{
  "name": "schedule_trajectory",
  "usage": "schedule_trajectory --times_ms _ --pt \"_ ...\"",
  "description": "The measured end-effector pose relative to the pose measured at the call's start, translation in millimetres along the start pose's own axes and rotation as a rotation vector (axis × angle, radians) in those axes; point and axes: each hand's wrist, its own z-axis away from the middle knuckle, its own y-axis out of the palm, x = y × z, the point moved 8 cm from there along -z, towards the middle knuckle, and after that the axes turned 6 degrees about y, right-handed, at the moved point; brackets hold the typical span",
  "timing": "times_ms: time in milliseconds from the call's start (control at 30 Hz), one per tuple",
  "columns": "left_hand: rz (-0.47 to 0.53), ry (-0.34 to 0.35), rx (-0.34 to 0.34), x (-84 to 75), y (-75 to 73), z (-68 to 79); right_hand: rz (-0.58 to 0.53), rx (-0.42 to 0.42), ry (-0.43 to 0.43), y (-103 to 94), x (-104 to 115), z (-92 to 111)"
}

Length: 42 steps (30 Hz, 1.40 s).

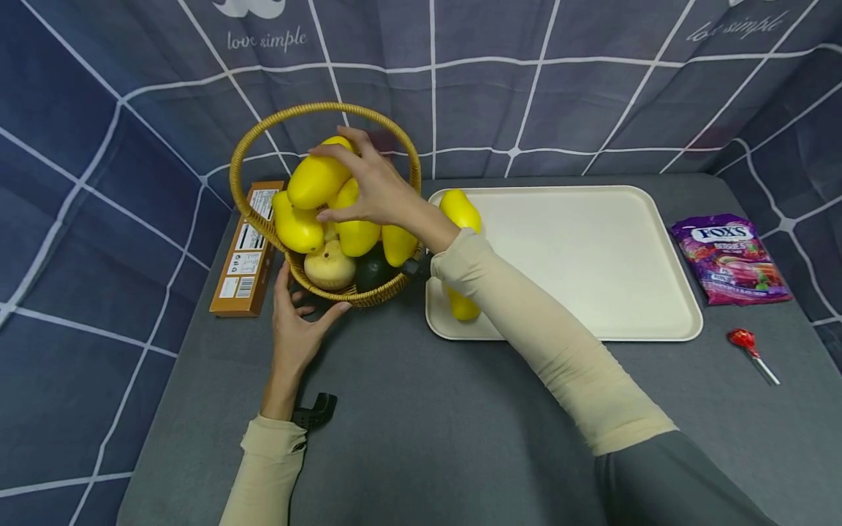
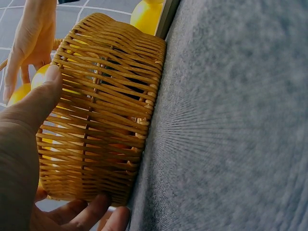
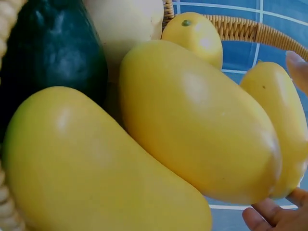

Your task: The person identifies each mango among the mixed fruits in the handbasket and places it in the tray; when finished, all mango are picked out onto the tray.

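A wicker basket (image 1: 376,294) with an arched handle holds several yellow mangoes (image 1: 358,235), a pale round fruit (image 1: 329,267) and a dark green avocado (image 1: 373,269). My left hand (image 1: 296,329) grips the basket's near left side, thumb by the rim and fingers lower on the wall, as the left wrist view shows. Over the basket, my right hand (image 1: 378,186) has its fingers and thumb around the topmost mango (image 1: 319,181). That mango (image 3: 281,125) sits between thumb and fingers at the right of the right wrist view.
Yellow mangoes (image 1: 460,210) lie on the left end of a cream tray (image 1: 579,263), partly behind my right sleeve. A brown box (image 1: 240,285) lies left of the basket. Right of the tray are a purple candy bag (image 1: 731,259) and a red lollipop (image 1: 743,339).
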Motion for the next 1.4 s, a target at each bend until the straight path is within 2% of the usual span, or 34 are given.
schedule_trajectory --times_ms 167,300,767,967,1133,1400 --pt "0.001 -0.005 0.001 0.5 0.1 0.4 -0.028 -0.08 -0.023 -14.2 2 6" --pt "0.004 -0.005 0.001 -0.1 0.1 1.0 -0.097 -0.13 -0.032 -24.1 4 11" --pt "-0.001 0.013 -0.005 -2.1 0.2 1.0 -0.144 -0.28 -0.105 -30.5 9 24" --pt "-0.008 0.018 -0.008 -2.9 1.1 0.6 -0.175 -0.288 -0.146 -35.5 10 40" --pt "-0.007 0.018 -0.009 -3.8 1.0 -0.1 -0.211 -0.272 -0.116 -42.8 6 56" --pt "0.007 0.017 -0.011 -2.5 1.2 1.6 -0.186 -0.25 -0.078 -53.5 -13 84"
